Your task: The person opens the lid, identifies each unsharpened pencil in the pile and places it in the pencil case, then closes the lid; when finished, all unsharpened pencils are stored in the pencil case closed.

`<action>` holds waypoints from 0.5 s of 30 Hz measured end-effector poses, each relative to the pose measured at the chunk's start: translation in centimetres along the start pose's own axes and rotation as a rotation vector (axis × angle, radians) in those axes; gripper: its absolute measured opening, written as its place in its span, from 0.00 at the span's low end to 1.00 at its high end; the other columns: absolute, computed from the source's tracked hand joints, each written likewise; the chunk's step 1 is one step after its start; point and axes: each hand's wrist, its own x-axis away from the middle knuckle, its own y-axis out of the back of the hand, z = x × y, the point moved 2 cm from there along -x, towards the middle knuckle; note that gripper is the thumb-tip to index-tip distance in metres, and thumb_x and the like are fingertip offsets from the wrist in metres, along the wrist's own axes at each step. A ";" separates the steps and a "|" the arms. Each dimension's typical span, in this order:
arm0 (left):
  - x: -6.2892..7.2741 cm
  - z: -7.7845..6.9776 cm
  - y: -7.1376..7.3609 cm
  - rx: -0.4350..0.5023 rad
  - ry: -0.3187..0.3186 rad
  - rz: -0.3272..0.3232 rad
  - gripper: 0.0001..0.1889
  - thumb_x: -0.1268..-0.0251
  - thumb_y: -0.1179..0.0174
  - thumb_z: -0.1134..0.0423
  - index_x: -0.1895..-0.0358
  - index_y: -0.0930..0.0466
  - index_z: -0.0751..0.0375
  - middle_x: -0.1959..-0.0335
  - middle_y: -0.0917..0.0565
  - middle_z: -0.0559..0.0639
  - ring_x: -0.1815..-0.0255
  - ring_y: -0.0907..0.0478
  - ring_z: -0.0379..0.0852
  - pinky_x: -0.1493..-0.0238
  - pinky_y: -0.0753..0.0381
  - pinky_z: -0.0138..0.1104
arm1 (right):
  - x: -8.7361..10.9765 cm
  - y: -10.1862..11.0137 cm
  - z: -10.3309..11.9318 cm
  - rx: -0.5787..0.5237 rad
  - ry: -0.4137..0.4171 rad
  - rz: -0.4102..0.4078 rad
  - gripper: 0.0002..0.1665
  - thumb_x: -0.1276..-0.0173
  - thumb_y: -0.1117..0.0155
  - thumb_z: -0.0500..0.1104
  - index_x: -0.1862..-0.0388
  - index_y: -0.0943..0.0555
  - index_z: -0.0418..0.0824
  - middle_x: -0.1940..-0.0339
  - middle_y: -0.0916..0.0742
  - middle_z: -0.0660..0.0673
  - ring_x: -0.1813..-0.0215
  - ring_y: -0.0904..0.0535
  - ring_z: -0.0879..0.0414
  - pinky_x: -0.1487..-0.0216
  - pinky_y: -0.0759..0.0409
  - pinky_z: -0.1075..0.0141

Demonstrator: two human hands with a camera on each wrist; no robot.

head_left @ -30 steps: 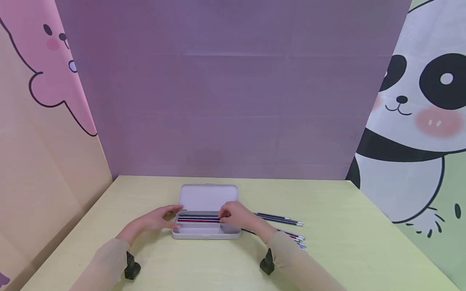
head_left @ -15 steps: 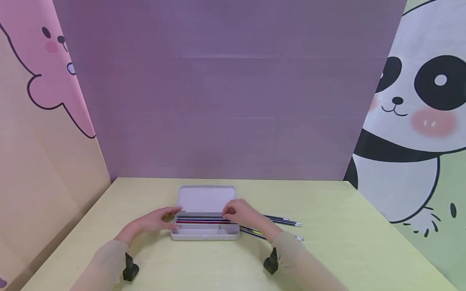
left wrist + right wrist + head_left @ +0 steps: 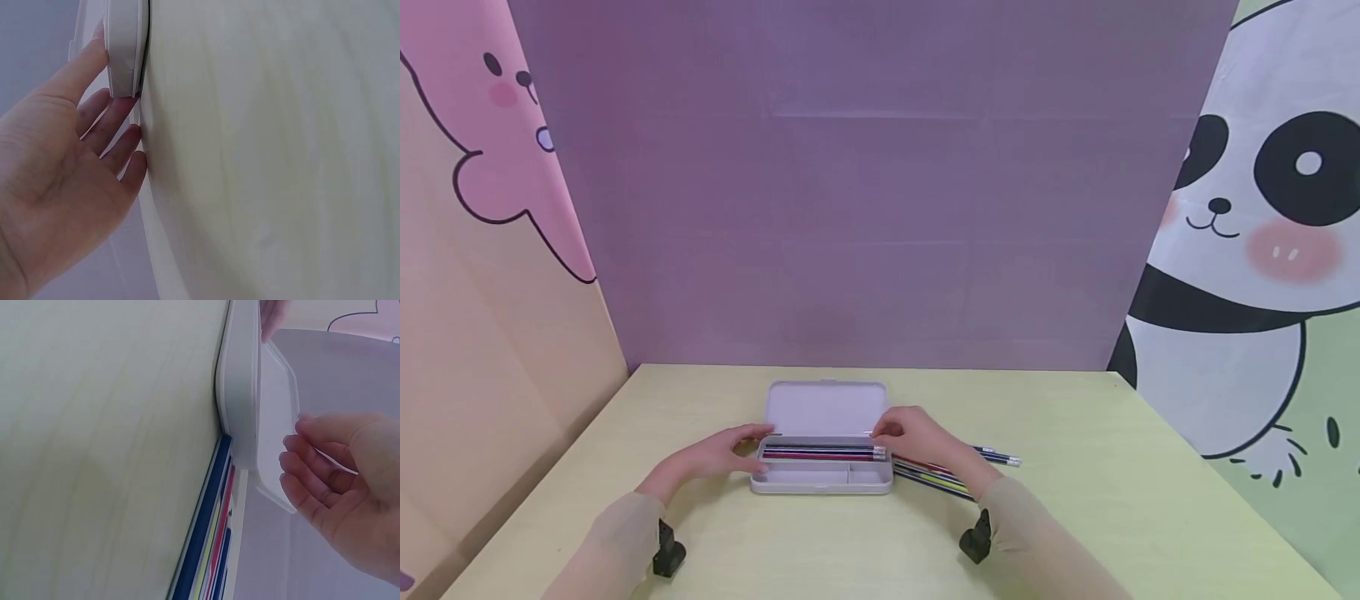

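A white pencil case [image 3: 860, 488] lies on the table with its lid [image 3: 826, 407] raised at the back. Several dark and red pencils [image 3: 823, 453] lie side by side in its long rear compartment, eraser ends to the right. My left hand [image 3: 721, 452] holds the case's left end, thumb at the front corner and fingers at the back; the left wrist view shows the thumb [image 3: 80, 70] on the rim. Just over the case's right rear corner is my right hand [image 3: 917, 436]. In the right wrist view its fingers [image 3: 306, 481] are loosely bent with nothing between them and the thumb.
More pencils, dark, red and yellow-green [image 3: 932, 479], lie on the table [image 3: 737, 546] right of the case, partly under my right wrist. Others with white eraser ends [image 3: 1000, 457] lie farther back. A purple backdrop [image 3: 880, 208] stands behind the table.
My right hand has slid rightward from inside the case to its right rear corner, uncovering the eraser ends of the pencils in the compartment. The left hand stays at the left end.
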 end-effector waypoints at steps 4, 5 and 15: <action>0.0 0.0 0.0 0.007 0.011 0.000 0.40 0.45 0.34 0.51 0.30 0.39 0.58 0.31 0.36 0.62 0.29 0.44 0.62 0.30 0.46 0.56 | 0.7 0.6 -0.4 -0.008 0.017 -0.006 0.05 0.36 0.37 0.38 0.63 0.17 0.37 0.68 0.15 0.49 0.66 0.23 0.61 0.62 0.21 0.72; 0.0 -0.1 0.0 0.008 0.013 -0.002 0.40 0.45 0.34 0.51 0.30 0.39 0.58 0.31 0.36 0.62 0.29 0.44 0.62 0.30 0.46 0.57 | 0.9 0.8 -0.5 -0.006 0.017 -0.007 0.06 0.36 0.38 0.38 0.63 0.17 0.37 0.67 0.15 0.49 0.66 0.23 0.61 0.62 0.21 0.72; 0.3 -0.6 0.1 0.020 0.024 -0.003 0.39 0.45 0.33 0.53 0.31 0.39 0.60 0.31 0.37 0.63 0.29 0.44 0.63 0.30 0.46 0.57 | 2.9 2.2 -2.5 0.010 -0.002 -0.040 0.05 0.37 0.36 0.38 0.63 0.17 0.38 0.68 0.15 0.49 0.67 0.23 0.62 0.64 0.22 0.73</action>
